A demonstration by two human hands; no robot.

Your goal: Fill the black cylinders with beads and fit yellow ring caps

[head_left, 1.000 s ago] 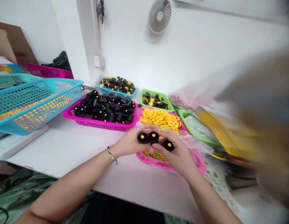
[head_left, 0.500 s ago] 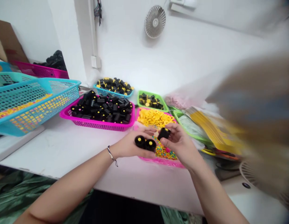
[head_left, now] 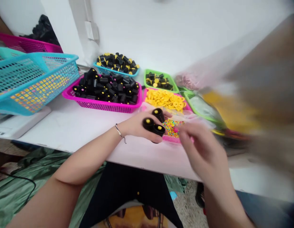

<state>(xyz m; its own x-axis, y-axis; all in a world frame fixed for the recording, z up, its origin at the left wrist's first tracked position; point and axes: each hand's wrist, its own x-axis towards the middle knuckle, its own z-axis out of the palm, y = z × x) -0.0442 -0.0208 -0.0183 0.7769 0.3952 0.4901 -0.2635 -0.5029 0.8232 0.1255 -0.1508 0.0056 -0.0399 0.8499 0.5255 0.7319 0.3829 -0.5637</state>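
My left hand point(head_left: 137, 126) is closed around three black cylinders point(head_left: 152, 126), each with a yellow dot in its end face. Two sit side by side, with the third just above them near the fingertips. My right hand point(head_left: 205, 150) is smeared by motion, fingers bent, at the right side of the small multicoloured beads point(head_left: 170, 124); whether anything is between its fingers is not visible. Those beads lie in a pink tray point(head_left: 172, 139), partly behind my hands. Beyond them are yellow ring-shaped pieces point(head_left: 164, 98) in a pink container.
A magenta basket point(head_left: 106, 106) of black cylinders stands left of centre, and a blue basket point(head_left: 118, 71) and a green basket point(head_left: 172, 79) hold black-and-yellow parts behind. Larger blue baskets point(head_left: 30, 88) stand at left. A blurred shape fills the far right.
The black cylinder that was in my right hand is now with the two in my left. My right hand has moved right and away from the left. The view has tipped downward.
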